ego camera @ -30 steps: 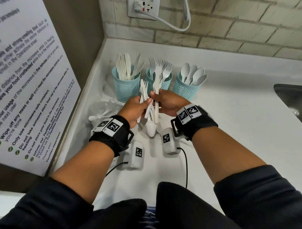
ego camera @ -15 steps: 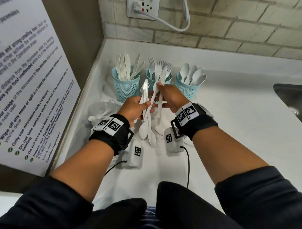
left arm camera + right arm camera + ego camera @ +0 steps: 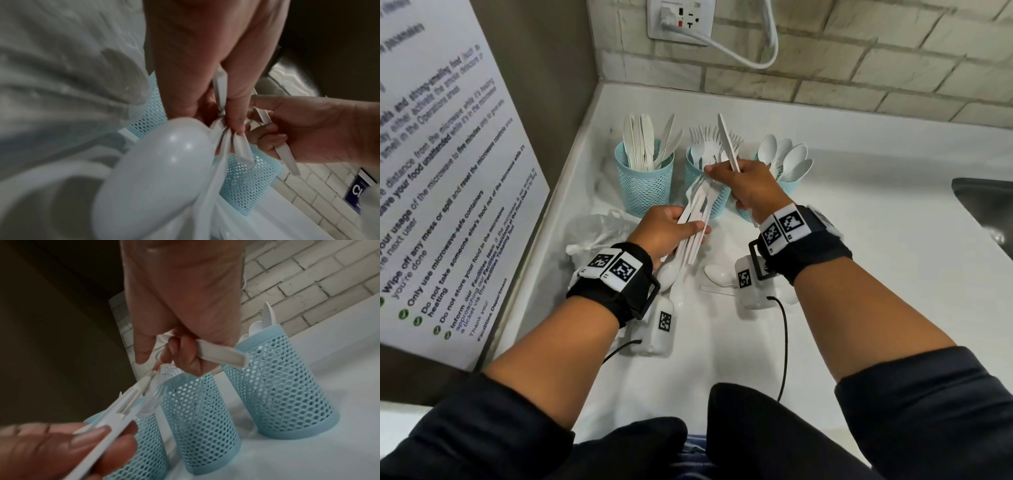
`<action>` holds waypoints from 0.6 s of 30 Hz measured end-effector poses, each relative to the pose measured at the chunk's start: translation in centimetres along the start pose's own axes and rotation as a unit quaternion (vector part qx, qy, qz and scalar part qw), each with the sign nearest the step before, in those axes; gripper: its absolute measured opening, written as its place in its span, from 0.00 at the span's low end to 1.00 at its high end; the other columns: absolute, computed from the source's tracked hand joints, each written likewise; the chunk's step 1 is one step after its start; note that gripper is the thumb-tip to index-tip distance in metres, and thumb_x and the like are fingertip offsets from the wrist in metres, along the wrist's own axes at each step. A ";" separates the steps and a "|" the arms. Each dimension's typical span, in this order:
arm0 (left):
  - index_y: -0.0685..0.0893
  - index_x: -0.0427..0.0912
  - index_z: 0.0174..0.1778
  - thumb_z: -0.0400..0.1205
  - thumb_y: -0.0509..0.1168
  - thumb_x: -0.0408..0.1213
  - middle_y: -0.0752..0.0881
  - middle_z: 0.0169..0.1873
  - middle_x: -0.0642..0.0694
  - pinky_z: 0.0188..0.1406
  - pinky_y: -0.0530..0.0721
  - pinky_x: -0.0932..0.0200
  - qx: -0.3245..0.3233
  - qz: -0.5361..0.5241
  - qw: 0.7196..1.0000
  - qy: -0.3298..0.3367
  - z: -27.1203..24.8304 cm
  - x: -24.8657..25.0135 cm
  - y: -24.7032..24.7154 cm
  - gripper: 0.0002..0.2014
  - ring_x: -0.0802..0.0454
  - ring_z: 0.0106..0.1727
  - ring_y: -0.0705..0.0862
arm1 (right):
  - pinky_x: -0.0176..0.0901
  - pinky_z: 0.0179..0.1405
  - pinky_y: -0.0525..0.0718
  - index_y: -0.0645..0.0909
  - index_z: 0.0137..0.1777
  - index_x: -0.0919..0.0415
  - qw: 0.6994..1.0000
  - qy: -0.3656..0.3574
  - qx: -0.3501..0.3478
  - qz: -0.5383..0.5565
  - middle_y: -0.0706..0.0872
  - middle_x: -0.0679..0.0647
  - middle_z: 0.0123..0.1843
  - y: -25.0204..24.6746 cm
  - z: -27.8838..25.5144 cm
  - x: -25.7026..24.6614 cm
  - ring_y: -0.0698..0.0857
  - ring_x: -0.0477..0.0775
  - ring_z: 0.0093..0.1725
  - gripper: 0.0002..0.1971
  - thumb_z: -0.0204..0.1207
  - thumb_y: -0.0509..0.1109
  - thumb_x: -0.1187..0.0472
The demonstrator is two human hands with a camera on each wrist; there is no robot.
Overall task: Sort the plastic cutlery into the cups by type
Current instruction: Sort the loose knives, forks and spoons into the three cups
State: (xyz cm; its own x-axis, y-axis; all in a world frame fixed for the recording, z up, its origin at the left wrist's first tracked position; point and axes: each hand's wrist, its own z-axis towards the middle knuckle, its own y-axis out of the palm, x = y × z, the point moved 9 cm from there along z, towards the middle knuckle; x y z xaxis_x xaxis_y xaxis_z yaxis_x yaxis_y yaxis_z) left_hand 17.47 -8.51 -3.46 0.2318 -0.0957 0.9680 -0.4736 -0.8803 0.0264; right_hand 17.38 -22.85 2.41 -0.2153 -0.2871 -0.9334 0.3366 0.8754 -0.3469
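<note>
Person stands at a white worktop (image 3: 859,260) in a corner w/ brick wall behind. Left hand (image 3: 664,233) has its grip wrapped round a bundle of white plastic cutlery (image 3: 697,219), fingers & thumb curled on the handles; the bundle slants up toward the cups, fork tines at the top end, and a spoon bowl hangs at the bottom end in the left wrist view. Right hand (image 3: 746,185) holds a single knife (image 3: 727,144) tucked under curled fingers, blade pointing up over the middle cup, while thumb & forefinger pinch the top of the bundle.

Three light-blue mesh cups in a row near the wall: left cup (image 3: 645,186) holds knives, middle cup (image 3: 702,171) forks, right cup (image 3: 787,183) spoons, right hand partly covers the last two.

On the worktop under the hands: a loose spoon (image 3: 717,274) just beside the right wrist, a crumpled clear plastic bag (image 3: 599,229) to the left. Printed notice (image 3: 448,192) leans on the left wall; steel sink (image 3: 986,202) edge at far right
</note>
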 end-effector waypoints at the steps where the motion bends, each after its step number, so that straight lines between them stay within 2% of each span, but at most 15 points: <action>1: 0.84 0.33 0.55 0.79 0.67 0.27 0.90 0.29 0.53 0.22 0.80 0.71 -0.004 -0.007 1.000 -0.001 0.0 0.0 0.0 0.09 0.62 0.27 0.87 | 0.31 0.17 0.63 0.84 0.37 0.53 1.000 0.003 -0.012 -0.016 0.77 0.44 0.23 0.2 -0.1 0.1 0.68 0.38 0.14 0.05 0.73 0.74 0.57; 4: 0.84 0.35 0.53 0.79 0.67 0.27 0.90 0.29 0.52 0.23 0.80 0.71 -0.016 -0.014 1.000 -0.005 -0.1 -0.1 0.1 0.08 0.61 0.29 0.88 | 0.29 0.18 0.66 0.85 0.42 0.52 0.999 -0.009 -0.037 -0.039 0.82 0.45 0.31 0.3 -0.2 0.0 0.73 0.33 0.15 0.01 0.74 0.73 0.58; 7: 0.85 0.37 0.50 0.79 0.66 0.27 0.90 0.28 0.53 0.23 0.80 0.72 -0.022 -0.013 1.000 -0.001 -0.2 -0.1 0.1 0.06 0.61 0.28 0.87 | 0.29 0.18 0.68 0.83 0.38 0.53 0.997 -0.022 -0.048 -0.048 0.82 0.45 0.31 0.3 -0.1 -0.1 0.74 0.34 0.16 0.04 0.74 0.74 0.60; 9: 0.85 0.37 0.51 0.79 0.67 0.27 0.90 0.29 0.53 0.30 0.84 0.68 -0.023 0.000 1.000 0.007 0.0 -0.1 0.1 0.07 0.60 0.30 0.88 | 0.29 0.20 0.69 0.80 0.35 0.54 0.998 -0.018 -0.041 -0.044 0.80 0.46 0.29 0.1 -0.2 0.0 0.74 0.35 0.19 0.08 0.75 0.72 0.62; 11: 0.86 0.38 0.50 0.79 0.67 0.28 0.91 0.29 0.53 0.35 0.86 0.65 -0.029 0.010 1.000 0.007 0.1 -0.2 0.1 0.06 0.59 0.31 0.88 | 0.25 0.20 0.71 0.77 0.34 0.57 1.000 -0.013 -0.011 0.000 0.77 0.48 0.29 -0.6 -0.2 -0.2 0.75 0.35 0.21 0.10 0.78 0.68 0.65; 13: 0.85 0.38 0.49 0.79 0.66 0.27 0.91 0.29 0.53 0.31 0.86 0.66 -0.039 0.006 0.999 0.004 0.0 -0.4 0.3 0.05 0.59 0.29 0.88 | 0.21 0.18 0.70 0.75 0.34 0.58 0.997 -0.013 0.035 0.064 0.76 0.49 0.30 -1.6 -0.1 -0.4 0.74 0.32 0.16 0.12 0.79 0.65 0.68; 15: 0.85 0.36 0.50 0.79 0.66 0.27 0.90 0.28 0.53 0.27 0.84 0.68 -0.042 0.004 0.999 0.006 -0.2 -0.3 0.5 0.06 0.60 0.28 0.87 | 0.22 0.17 0.69 0.75 0.34 0.57 0.994 -0.011 0.058 0.089 0.76 0.49 0.30 -2.0 0.0 -0.4 0.73 0.32 0.15 0.12 0.80 0.65 0.66; 18: 0.85 0.36 0.49 0.79 0.66 0.27 0.90 0.28 0.53 0.25 0.83 0.69 -0.039 0.005 0.999 0.013 -0.3 0.0 0.5 0.05 0.61 0.28 0.87 | 0.29 0.19 0.67 0.75 0.32 0.57 0.998 0.005 0.020 0.064 0.77 0.50 0.29 -1.2 0.2 0.0 0.70 0.42 0.20 0.12 0.77 0.70 0.59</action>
State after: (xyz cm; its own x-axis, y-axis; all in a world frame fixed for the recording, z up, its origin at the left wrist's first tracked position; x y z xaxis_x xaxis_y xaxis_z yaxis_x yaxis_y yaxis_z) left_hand 16.99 -8.84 -3.37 0.2057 -0.0914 0.9743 -0.5410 -0.8402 0.0354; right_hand 17.12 -23.99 2.81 -0.1774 -0.1695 -0.9694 0.3986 0.8883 -0.2283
